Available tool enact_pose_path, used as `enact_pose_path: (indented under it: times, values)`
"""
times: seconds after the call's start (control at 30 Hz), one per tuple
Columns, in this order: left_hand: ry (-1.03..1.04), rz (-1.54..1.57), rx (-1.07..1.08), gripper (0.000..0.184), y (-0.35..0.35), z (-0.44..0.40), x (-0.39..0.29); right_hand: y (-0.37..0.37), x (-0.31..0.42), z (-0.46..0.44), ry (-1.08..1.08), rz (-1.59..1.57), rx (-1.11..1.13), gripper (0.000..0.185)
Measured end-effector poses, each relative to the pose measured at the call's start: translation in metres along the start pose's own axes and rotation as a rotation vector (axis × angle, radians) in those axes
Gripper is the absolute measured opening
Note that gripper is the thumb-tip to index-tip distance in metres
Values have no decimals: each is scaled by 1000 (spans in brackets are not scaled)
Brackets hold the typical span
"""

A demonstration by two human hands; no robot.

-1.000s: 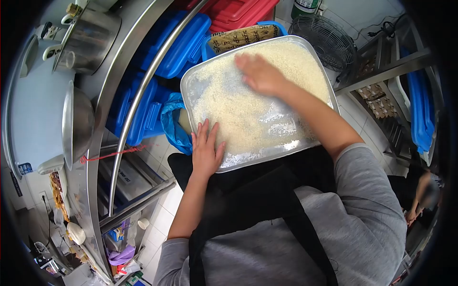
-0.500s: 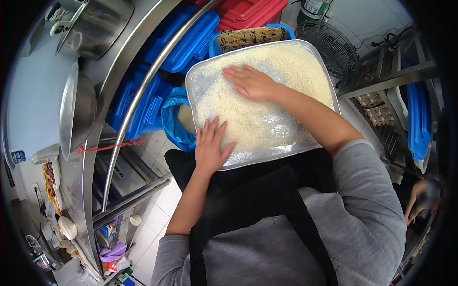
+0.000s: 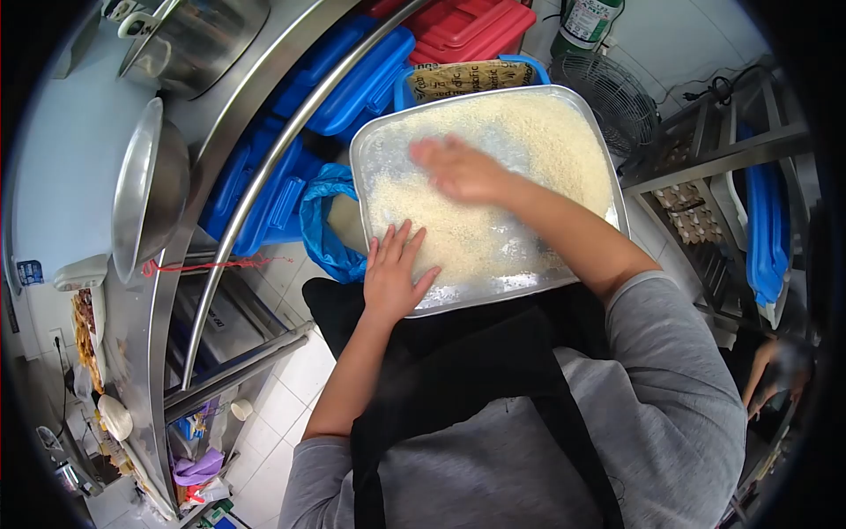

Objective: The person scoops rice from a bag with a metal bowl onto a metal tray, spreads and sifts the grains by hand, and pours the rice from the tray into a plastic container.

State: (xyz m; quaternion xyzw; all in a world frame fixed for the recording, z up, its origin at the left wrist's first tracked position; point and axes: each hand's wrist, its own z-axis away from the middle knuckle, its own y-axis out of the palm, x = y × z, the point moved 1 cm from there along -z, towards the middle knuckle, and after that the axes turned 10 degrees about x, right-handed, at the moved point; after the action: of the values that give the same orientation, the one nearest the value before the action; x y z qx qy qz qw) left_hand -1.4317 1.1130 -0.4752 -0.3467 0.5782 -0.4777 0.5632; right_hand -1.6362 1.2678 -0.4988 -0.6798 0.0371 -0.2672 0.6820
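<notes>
A rectangular metal tray (image 3: 621, 198) holds a spread of pale grains that look like rice (image 3: 568, 150). It rests partly over my black apron (image 3: 467, 353). My left hand (image 3: 397, 275) lies with fingers spread on the grains at the tray's near left side. Over the upper left part of the tray, my right hand (image 3: 467, 172) is blurred by motion, with its fingers stretched out and nothing visible in it. I cannot tell whether it touches the grains. Patches of bare metal show through near the tray's front edge and around the right hand.
Left of the tray stands an open blue bag (image 3: 322, 242) with pale contents. Blue bins (image 3: 366, 79), a red bin (image 3: 467, 31) and a fan (image 3: 608, 101) are behind. A steel counter with a rail (image 3: 264, 163) runs along the left; a rack with egg trays (image 3: 687, 212) stands right.
My right hand has shifted slightly and is now blurred, its wrist turned a little. The left hand stays on the tray's near left side. The whole view has moved slightly.
</notes>
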Motion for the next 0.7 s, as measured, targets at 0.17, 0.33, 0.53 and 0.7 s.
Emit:
enact_pose_path:
  times: [0.17, 0.33, 0.53, 0.7]
  values:
    - [5, 10, -4, 64, -2, 1, -1, -18, -66, 32, 429, 152, -132, 59]
    - [-2, 10, 5, 64, -1, 1, -1, 4, -13, 17, 397, 129, 11, 58]
    - [2, 1, 8, 65, 0, 0, -1, -1, 6, 18, 287, -77, -37, 59]
    - [1, 6, 3, 64, 0, 0, -1, -31, -64, 70, 601, 255, -155, 61]
